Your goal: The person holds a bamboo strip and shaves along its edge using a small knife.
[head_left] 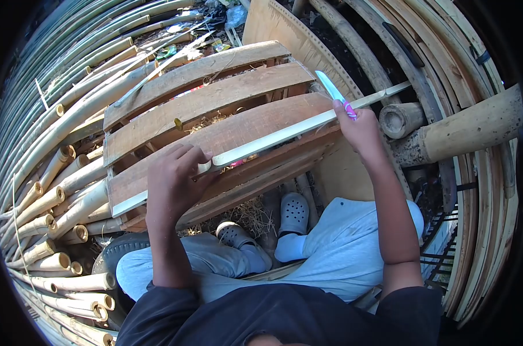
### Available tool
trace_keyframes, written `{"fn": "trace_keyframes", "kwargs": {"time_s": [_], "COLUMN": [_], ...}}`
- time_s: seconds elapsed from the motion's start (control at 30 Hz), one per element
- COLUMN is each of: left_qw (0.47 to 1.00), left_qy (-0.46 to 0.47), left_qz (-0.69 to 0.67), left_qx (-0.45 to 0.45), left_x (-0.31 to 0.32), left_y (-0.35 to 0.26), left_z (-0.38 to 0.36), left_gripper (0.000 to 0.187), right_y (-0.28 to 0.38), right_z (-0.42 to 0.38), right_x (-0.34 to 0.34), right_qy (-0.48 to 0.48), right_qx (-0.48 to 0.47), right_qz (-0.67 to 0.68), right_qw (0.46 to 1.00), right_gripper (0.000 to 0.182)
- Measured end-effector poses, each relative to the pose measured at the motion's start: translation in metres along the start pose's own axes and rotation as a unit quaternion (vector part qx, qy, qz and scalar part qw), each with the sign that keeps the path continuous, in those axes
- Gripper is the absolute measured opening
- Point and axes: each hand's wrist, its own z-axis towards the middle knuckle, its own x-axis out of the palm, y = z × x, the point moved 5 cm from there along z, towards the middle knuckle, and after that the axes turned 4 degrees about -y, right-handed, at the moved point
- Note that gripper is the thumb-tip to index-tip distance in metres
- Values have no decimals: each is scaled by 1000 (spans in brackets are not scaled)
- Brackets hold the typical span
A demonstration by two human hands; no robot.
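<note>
A long, pale bamboo strip [276, 137] runs slantwise across a slatted wooden crate [215, 92], from lower left to upper right. My left hand [178, 176] is closed around the strip left of its middle, the fingers curled over it close to a node. Farther along, my right hand [360, 130] grips a knife [330, 87] by its purple and pink handle. Its light blue blade points up and away to the left, above the strip. The strip passes right at my right fingers, and its far end extends beyond them.
Stacked bamboo poles [77, 179] fill the left side. To the right lie a thick bamboo pole [474, 124] and long split lengths [486, 219]. A curved wooden board [273, 26] leans behind the crate. My clog-clad feet [294, 213] are below it.
</note>
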Motion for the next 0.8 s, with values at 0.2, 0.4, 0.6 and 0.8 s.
{"fn": "trace_keyframes", "kwargs": {"time_s": [0.2,0.4,0.6,0.8], "left_qw": [996,996,998,993], "left_qy": [-20,-28,-32,-54], "left_qz": [-10,-11,-39,-1], "left_qx": [82,84,36,108], "left_x": [5,5,15,14], "left_y": [-9,-14,-5,-6], "left_z": [7,9,8,9], "left_gripper": [40,36,31,25], "right_y": [-4,-8,10,10], "right_z": [0,3,4,-4], "right_x": [7,17,22,11], "right_qy": [-3,29,25,40], "right_qx": [-36,-25,-73,-53], "right_qz": [-40,28,7,25], "right_qw": [999,999,997,997], "right_gripper": [48,49,50,53]}}
